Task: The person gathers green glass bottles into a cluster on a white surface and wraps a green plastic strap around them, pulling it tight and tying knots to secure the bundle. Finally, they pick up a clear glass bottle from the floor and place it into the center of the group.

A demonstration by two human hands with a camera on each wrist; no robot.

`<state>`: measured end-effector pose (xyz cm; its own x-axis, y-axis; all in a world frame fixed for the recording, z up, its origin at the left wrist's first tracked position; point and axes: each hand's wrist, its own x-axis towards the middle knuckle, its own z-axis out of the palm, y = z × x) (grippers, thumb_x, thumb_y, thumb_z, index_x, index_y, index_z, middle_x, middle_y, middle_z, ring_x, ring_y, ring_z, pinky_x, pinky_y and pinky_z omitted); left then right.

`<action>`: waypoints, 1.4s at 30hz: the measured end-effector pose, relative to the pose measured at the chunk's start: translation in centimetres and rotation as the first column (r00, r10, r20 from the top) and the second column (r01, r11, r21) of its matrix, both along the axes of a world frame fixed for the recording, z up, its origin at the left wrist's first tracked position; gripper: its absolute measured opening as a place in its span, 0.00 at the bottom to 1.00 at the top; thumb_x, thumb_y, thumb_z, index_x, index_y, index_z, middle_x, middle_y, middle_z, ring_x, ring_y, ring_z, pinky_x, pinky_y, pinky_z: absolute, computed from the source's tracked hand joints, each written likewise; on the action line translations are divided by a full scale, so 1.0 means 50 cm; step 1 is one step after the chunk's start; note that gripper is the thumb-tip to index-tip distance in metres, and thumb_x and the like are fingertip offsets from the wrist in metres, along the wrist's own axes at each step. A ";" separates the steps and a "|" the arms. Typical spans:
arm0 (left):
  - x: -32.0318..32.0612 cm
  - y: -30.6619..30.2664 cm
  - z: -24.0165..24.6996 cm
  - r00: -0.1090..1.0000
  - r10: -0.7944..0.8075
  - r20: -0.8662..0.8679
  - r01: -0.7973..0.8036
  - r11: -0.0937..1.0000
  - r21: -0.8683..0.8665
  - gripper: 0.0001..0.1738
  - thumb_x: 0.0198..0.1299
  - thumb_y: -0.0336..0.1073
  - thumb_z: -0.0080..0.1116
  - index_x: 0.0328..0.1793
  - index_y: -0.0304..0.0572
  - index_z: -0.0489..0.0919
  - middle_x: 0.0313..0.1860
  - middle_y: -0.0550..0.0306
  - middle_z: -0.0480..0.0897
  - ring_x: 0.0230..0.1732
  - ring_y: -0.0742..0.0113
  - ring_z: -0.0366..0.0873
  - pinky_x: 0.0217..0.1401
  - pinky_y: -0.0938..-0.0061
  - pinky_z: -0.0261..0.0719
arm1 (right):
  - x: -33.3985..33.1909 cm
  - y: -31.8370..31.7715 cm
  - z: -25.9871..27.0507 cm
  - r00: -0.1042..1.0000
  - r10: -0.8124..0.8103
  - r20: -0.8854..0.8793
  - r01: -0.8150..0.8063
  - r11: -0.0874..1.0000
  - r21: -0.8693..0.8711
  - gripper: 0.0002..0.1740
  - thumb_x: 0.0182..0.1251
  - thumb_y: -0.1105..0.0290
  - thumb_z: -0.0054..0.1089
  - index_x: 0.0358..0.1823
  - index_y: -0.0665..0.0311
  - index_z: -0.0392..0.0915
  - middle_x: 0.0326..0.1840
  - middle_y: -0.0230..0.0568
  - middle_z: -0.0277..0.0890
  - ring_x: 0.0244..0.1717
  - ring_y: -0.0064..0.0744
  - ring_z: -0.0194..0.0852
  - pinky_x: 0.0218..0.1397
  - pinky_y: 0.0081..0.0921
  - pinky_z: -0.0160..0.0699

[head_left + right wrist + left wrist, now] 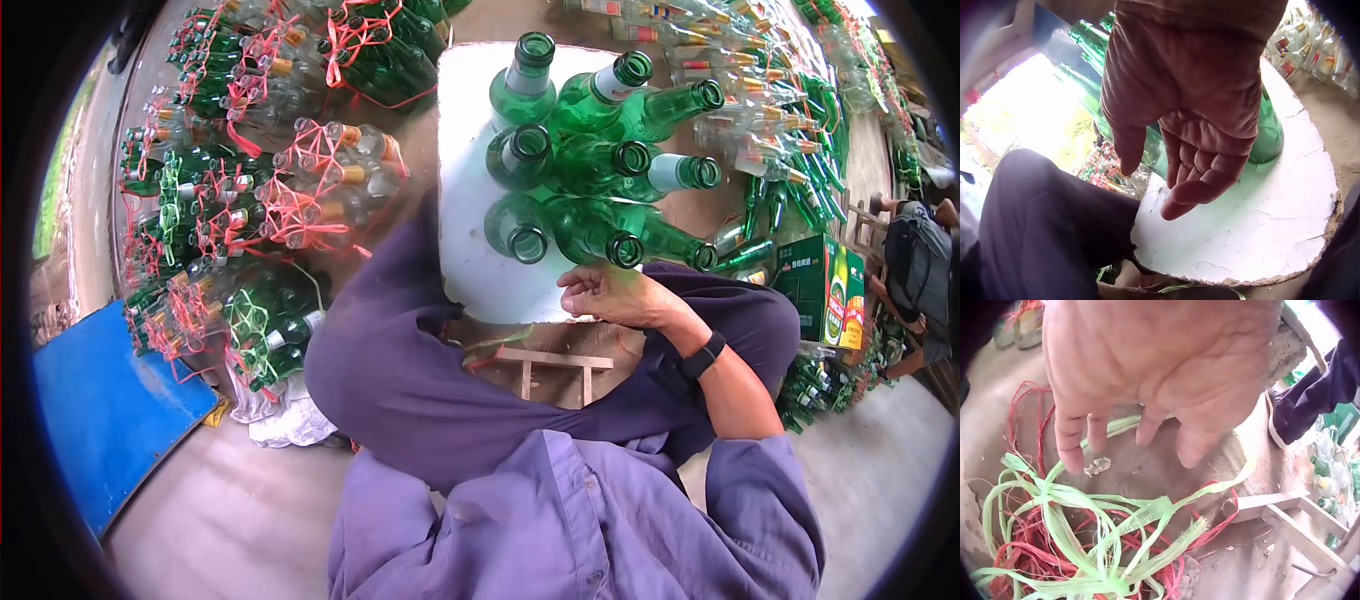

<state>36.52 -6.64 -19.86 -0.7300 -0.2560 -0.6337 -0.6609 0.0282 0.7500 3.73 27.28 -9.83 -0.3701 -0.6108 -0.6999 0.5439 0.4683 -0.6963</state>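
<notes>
Several green glass bottles (pixel 590 165) stand grouped on a white board (pixel 465 250) in front of the seated person. The right hand (pixel 615 295) is over the board's near edge, just below the closest bottles. Its fingers are loosely curled with nothing in them, as the right wrist view also shows of the hand (pixel 1185 119). In the head view the left hand is hidden. The left wrist view has the left hand (pixel 1160 375) low over the floor, fingers pointing down above a tangle of light green plastic twine (pixel 1104 531) and red twine (pixel 1035 550).
Bundles of bottles tied with red twine (pixel 320 185) crowd the left side. Clear bottles (pixel 740 90) lie stacked at the right, near a green beer carton (pixel 815 290). A wooden stool frame (pixel 555 362) shows between the legs, and a blue panel (pixel 115 400) lies at left.
</notes>
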 end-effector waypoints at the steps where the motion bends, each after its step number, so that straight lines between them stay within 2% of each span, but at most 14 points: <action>1: -0.001 -0.001 0.000 1.000 0.001 0.004 -0.001 1.000 0.004 0.11 0.67 0.34 0.58 0.50 0.34 0.82 0.37 0.60 0.83 0.35 0.71 0.80 0.37 0.74 0.77 | 0.000 -0.003 0.003 0.999 -0.035 0.009 0.035 0.999 -0.036 0.26 0.70 0.69 0.65 0.63 0.79 0.71 0.45 0.36 0.80 0.46 0.21 0.77 0.52 0.19 0.79; 5: -0.008 -0.002 -0.002 1.000 0.006 0.014 -0.006 1.000 0.018 0.11 0.67 0.34 0.58 0.50 0.35 0.82 0.37 0.60 0.83 0.35 0.71 0.80 0.36 0.74 0.77 | 0.004 -0.004 -0.012 0.996 -0.086 -0.007 0.085 0.989 -0.117 0.27 0.71 0.67 0.65 0.63 0.79 0.70 0.46 0.36 0.78 0.49 0.21 0.76 0.55 0.20 0.78; 8: -0.010 -0.002 -0.004 1.000 0.007 0.016 -0.007 1.000 0.023 0.11 0.67 0.34 0.58 0.50 0.35 0.82 0.36 0.60 0.83 0.35 0.72 0.80 0.35 0.74 0.77 | -0.004 -0.014 -0.002 0.997 -0.031 -0.077 0.024 0.996 -0.080 0.27 0.71 0.68 0.65 0.63 0.79 0.70 0.46 0.36 0.78 0.49 0.22 0.77 0.55 0.20 0.78; 12: -0.020 -0.002 -0.001 1.000 0.016 0.009 -0.016 0.999 0.028 0.11 0.67 0.34 0.59 0.50 0.35 0.82 0.36 0.60 0.83 0.34 0.72 0.80 0.35 0.74 0.76 | -0.005 -0.020 0.008 0.997 -0.055 -0.058 0.050 0.995 -0.089 0.27 0.70 0.68 0.65 0.63 0.79 0.70 0.47 0.37 0.79 0.49 0.22 0.77 0.55 0.20 0.79; 18: -0.029 -0.007 0.018 0.998 0.051 -0.047 -0.051 0.999 0.016 0.11 0.67 0.33 0.59 0.50 0.35 0.81 0.36 0.60 0.83 0.33 0.72 0.80 0.34 0.75 0.76 | -0.002 -0.028 0.019 0.997 0.030 -0.073 -0.033 0.999 -0.042 0.26 0.69 0.69 0.65 0.62 0.80 0.73 0.45 0.39 0.82 0.44 0.23 0.79 0.51 0.21 0.81; 20: -0.035 -0.015 0.030 0.994 0.071 -0.085 -0.071 0.997 0.006 0.11 0.67 0.33 0.59 0.50 0.35 0.81 0.36 0.60 0.83 0.33 0.72 0.80 0.33 0.75 0.76 | -0.002 -0.031 0.024 0.993 0.065 -0.095 -0.065 0.998 0.002 0.27 0.68 0.66 0.65 0.61 0.80 0.74 0.42 0.38 0.83 0.41 0.21 0.80 0.45 0.19 0.81; 23: -0.053 -0.040 0.068 0.973 0.146 -0.180 -0.147 0.989 0.006 0.11 0.67 0.33 0.59 0.50 0.35 0.81 0.35 0.60 0.83 0.33 0.73 0.79 0.33 0.75 0.76 | -0.004 -0.032 0.023 0.985 0.119 -0.126 -0.114 0.992 0.050 0.30 0.66 0.60 0.66 0.60 0.81 0.75 0.41 0.42 0.83 0.39 0.26 0.83 0.44 0.23 0.81; 27: -0.095 -0.114 0.130 0.865 0.407 -0.293 -0.392 0.913 0.112 0.11 0.66 0.33 0.59 0.50 0.35 0.81 0.35 0.61 0.83 0.32 0.73 0.79 0.32 0.76 0.75 | 0.002 -0.023 -0.005 0.973 0.150 -0.174 -0.133 0.985 0.106 0.31 0.66 0.58 0.67 0.60 0.78 0.76 0.40 0.40 0.83 0.38 0.25 0.85 0.35 0.21 0.81; 29: -0.104 -0.190 0.125 0.846 0.502 -0.182 -0.490 0.865 0.107 0.07 0.61 0.26 0.54 0.44 0.40 0.79 0.24 0.67 0.76 0.17 0.81 0.64 0.18 0.83 0.57 | 0.004 -0.022 -0.004 0.971 0.150 -0.187 -0.130 0.985 0.112 0.31 0.65 0.58 0.67 0.60 0.79 0.75 0.39 0.41 0.83 0.38 0.25 0.85 0.34 0.21 0.81; 30: -0.114 -0.213 0.169 0.834 0.510 -0.208 -0.505 0.859 0.084 0.08 0.59 0.24 0.52 0.43 0.40 0.77 0.22 0.70 0.71 0.17 0.82 0.63 0.18 0.84 0.58 | 0.006 -0.022 -0.003 0.972 0.143 -0.188 -0.125 0.986 0.109 0.32 0.65 0.58 0.67 0.60 0.79 0.75 0.39 0.42 0.84 0.38 0.25 0.85 0.33 0.20 0.81; 32: -0.152 -0.226 0.291 0.865 0.440 -0.242 -0.478 0.869 -0.128 0.09 0.59 0.22 0.53 0.45 0.39 0.77 0.24 0.69 0.71 0.17 0.83 0.63 0.17 0.85 0.57 | 0.010 -0.026 0.016 0.970 0.147 -0.192 -0.127 0.986 0.111 0.30 0.67 0.60 0.66 0.60 0.78 0.75 0.40 0.42 0.84 0.39 0.24 0.85 0.34 0.20 0.81; 34: -0.180 -0.240 0.381 0.792 0.473 -0.387 -0.521 0.853 -0.022 0.10 0.59 0.21 0.54 0.46 0.38 0.77 0.27 0.68 0.72 0.18 0.83 0.63 0.17 0.85 0.58 | 0.017 -0.029 0.026 0.969 0.132 -0.209 -0.116 0.989 0.087 0.29 0.67 0.61 0.66 0.60 0.78 0.76 0.41 0.41 0.85 0.39 0.24 0.85 0.35 0.20 0.81; 40: -0.266 -0.226 0.666 0.729 0.224 -0.647 -0.439 0.878 -0.191 0.09 0.61 0.21 0.55 0.47 0.38 0.77 0.29 0.66 0.73 0.20 0.84 0.62 0.20 0.87 0.59 | 0.033 -0.037 0.105 0.963 0.084 -0.255 -0.086 0.996 0.003 0.30 0.67 0.60 0.67 0.60 0.78 0.76 0.42 0.42 0.85 0.40 0.25 0.85 0.39 0.21 0.82; 42: -0.283 -0.242 0.717 0.691 0.112 -0.714 -0.362 0.909 -0.208 0.09 0.61 0.22 0.56 0.48 0.38 0.78 0.31 0.65 0.75 0.21 0.84 0.63 0.23 0.87 0.59 | 0.038 -0.045 0.126 0.961 -0.027 -0.276 0.010 0.998 -0.064 0.30 0.68 0.60 0.66 0.61 0.79 0.75 0.44 0.43 0.85 0.41 0.25 0.85 0.40 0.21 0.82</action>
